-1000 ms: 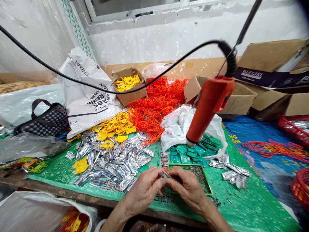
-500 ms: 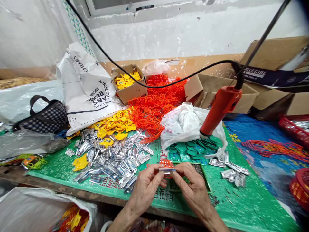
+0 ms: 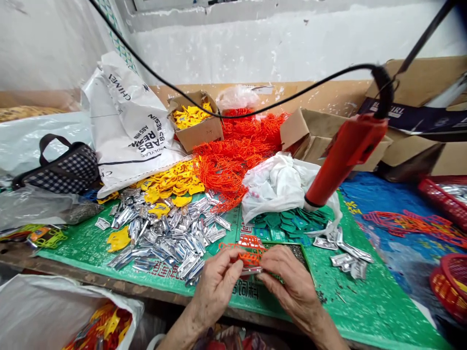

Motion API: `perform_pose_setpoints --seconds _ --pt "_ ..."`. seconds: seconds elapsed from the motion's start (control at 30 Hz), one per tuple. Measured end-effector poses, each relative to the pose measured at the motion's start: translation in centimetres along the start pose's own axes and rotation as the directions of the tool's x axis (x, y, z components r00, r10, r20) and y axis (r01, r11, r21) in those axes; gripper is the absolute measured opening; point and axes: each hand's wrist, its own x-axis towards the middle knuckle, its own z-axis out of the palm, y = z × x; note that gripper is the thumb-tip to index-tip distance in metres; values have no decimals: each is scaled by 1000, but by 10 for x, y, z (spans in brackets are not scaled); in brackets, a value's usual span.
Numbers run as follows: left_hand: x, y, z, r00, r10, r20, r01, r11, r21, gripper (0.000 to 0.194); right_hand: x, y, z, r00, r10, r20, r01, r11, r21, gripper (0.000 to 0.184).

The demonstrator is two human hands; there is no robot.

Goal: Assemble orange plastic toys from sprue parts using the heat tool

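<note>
Above the front edge of the table, my left hand (image 3: 218,278) and my right hand (image 3: 292,282) pinch the two ends of an orange plastic frame piece (image 3: 250,256). A shiny metal plate (image 3: 251,271) lies along its near edge, between my thumbs. Just beyond my fingers is more orange plastic (image 3: 250,241); whether it belongs to the held piece I cannot tell. Behind my right hand stands a green tray (image 3: 311,262) of small dark screws, partly covered by the hand. To the left spreads a heap of metal plates (image 3: 171,243).
A red electric screwdriver (image 3: 345,158) hangs on a black cable at right, over green plastic pieces (image 3: 292,219) and a white plastic bag (image 3: 282,182). Yellow pieces (image 3: 175,182) and orange frames (image 3: 237,150) are piled behind. An open sack (image 3: 124,291) stands lower left.
The held piece has been tilted, so its orange frame shows more and the metal plate sits lower, nearer me. Both hands still grip it. The hanging screwdriver appears slightly farther right.
</note>
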Motion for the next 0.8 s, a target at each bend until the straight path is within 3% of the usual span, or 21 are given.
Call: perform_pose_setpoints --seconds 0.2,0.4,0.63,0.8 --pt "-7 1 1 982 186 -39 -183 981 67 21 1 -9 -2 998 -39 -41 38 999 -20 17" --pt "-8 -5 -2 879 474 58 -477 863 164 28 -3 -14 -4 986 -137 -100 126 986 -107 12" --pt "-9 -10 -5 855 510 98 -519 834 184 28 -11 -18 -1 981 -150 -123 132 981 -144 9" --pt "-11 -9 -8 811 572 123 -585 791 180 32 -14 -20 1 976 -175 -131 151 972 -178 11"
